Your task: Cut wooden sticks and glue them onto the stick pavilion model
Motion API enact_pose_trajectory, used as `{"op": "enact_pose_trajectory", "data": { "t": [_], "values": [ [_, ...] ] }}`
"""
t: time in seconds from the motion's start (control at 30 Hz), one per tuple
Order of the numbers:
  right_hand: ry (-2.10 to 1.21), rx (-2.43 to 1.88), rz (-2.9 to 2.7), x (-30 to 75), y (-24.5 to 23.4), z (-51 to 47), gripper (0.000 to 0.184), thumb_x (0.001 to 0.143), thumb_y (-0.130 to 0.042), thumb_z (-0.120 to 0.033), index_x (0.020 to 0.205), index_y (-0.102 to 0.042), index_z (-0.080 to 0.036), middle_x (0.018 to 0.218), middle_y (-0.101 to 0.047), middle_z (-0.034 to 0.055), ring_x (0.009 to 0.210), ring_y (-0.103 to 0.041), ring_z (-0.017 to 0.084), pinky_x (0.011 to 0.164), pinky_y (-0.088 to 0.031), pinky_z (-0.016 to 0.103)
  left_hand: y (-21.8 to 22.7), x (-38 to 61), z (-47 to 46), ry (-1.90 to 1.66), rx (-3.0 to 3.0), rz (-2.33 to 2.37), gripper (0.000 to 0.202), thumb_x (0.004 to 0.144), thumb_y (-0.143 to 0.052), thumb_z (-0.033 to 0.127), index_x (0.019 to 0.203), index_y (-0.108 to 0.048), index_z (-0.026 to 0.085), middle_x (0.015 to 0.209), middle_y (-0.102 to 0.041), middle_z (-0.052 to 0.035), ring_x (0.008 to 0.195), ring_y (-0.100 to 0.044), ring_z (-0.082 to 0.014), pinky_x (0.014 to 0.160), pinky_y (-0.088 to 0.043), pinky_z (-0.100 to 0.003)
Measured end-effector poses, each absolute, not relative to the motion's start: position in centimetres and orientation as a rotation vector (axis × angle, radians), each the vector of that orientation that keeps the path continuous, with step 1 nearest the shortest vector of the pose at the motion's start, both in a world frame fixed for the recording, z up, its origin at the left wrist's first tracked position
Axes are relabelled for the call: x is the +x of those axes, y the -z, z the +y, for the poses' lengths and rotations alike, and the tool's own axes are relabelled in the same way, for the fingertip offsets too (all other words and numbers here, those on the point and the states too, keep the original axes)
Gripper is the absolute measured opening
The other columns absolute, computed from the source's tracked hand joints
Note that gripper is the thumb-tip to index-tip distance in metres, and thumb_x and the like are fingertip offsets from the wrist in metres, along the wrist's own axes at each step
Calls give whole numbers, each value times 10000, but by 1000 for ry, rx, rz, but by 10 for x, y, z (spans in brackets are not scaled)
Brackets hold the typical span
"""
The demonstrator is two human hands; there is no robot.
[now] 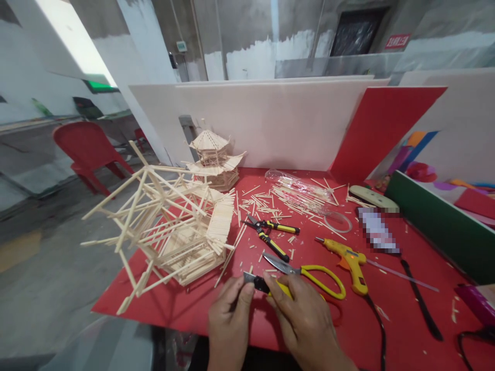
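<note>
My right hand (303, 312) is closed around a yellow-and-black utility knife (260, 283), its short blade pointing left. My left hand (232, 309) is pinched shut at the blade's tip; whatever lies between its fingers is too hidden to name. Just beyond the hands lie yellow-handled scissors (323, 281) and black-and-yellow cutting pliers (273, 245) with their jaws apart. To the left stands a large open framework of wooden sticks (162, 226), partly covered with a slatted roof panel (221, 219). Behind it is a smaller stick pagoda (211, 157) with tiered roofs.
A yellow glue gun (350, 260) with a black cord lies on the red tabletop (309, 330) to the right. Loose sticks (299, 193) and short offcuts are scattered farther back. White boards (270, 123) stand along the rear edge, and a green board (429, 226) leans at the right.
</note>
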State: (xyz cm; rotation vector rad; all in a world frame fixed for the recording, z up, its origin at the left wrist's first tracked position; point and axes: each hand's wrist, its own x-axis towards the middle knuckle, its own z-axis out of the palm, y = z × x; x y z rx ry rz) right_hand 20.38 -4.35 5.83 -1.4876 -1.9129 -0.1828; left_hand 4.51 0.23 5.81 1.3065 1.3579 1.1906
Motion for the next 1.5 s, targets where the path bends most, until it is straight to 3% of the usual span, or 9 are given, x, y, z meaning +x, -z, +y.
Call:
{"op": "enact_pose_trajectory", "data": {
  "t": [0.2, 0.53, 0.7, 0.77, 0.9, 1.03, 1.27, 1.4, 1.5],
  "values": [
    [201, -1500, -1911, 202, -55, -45, 454, 951, -497, -192, 1404, -484, -229, 997, -650, 114, 883, -608, 233, 703, -485, 336, -62, 47, 3, -1285, 1358, 1284, 181, 763, -752, 372, 795, -810, 205, 800, -770, -60, 719, -691, -210, 671, -568, -272],
    [316, -1521, -1915, 199, -58, -43, 418, 938, -491, -166, 1348, -546, -222, 964, -673, 109, 832, -622, 234, 671, -464, 340, -54, 46, 3, -1263, 1297, 1316, 180, 757, -760, 377, 797, -814, 210, 812, -784, -51, 736, -703, -208, 709, -567, -273],
    [34, -1534, -1900, 201, -56, -42, 378, 973, -446, -228, 1333, -562, -221, 978, -712, 92, 832, -676, 211, 672, -535, 308, -52, 44, 8, -1160, 1260, 1382, 280, 711, -773, 434, 855, -823, 200, 894, -793, -86, 841, -710, -252, 801, -575, -346],
    [-142, -1556, -1853, 203, -55, -42, 361, 995, -404, -244, 1310, -577, -209, 1041, -731, 89, 892, -700, 196, 722, -560, 289, -50, 42, 11, -1114, 1298, 1365, 302, 705, -776, 430, 900, -821, 204, 885, -782, -80, 824, -702, -243, 760, -581, -341],
    [-346, -1688, -1774, 206, -55, -42, 349, 1016, -353, -280, 1200, -642, -210, 1020, -756, 79, 877, -724, 208, 761, -574, 317, -48, 33, 16, -1042, 1515, 1322, 271, 783, -706, 430, 903, -819, 215, 724, -697, -37, 683, -651, -194, 609, -547, -286],
    [-483, -1739, -1820, 204, -52, -46, 372, 1008, -332, -238, 1279, -587, -218, 1070, -740, 80, 882, -727, 202, 734, -575, 306, -42, 25, 16, -994, 1784, 1410, 238, 866, -622, 379, 901, -803, 228, 746, -706, -41, 689, -658, -194, 645, -536, -298],
    [-335, -1904, -2012, 196, -41, -51, 427, 957, -363, -181, 1337, -558, -171, 1002, -669, 110, 773, -708, 209, 611, -565, 300, -21, 23, 11, -933, 2239, 1549, 242, 923, -532, 253, 814, -740, 194, 747, -674, -68, 725, -625, -221, 671, -502, -335],
    [-299, -1943, -2061, 194, -39, -49, 432, 952, -386, -175, 1352, -549, -176, 1006, -664, 104, 765, -703, 211, 566, -544, 287, -20, 23, 12, -940, 2199, 1523, 241, 934, -508, 225, 872, -739, 192, 811, -688, -77, 771, -638, -221, 720, -507, -339],
    [-312, -1894, -2001, 194, -42, -47, 411, 966, -387, -185, 1343, -550, -178, 993, -676, 95, 788, -702, 201, 623, -553, 282, -28, 23, 14, -953, 2027, 1499, 252, 938, -511, 277, 905, -747, 196, 806, -686, -67, 736, -655, -204, 683, -512, -313]
  ]
}}
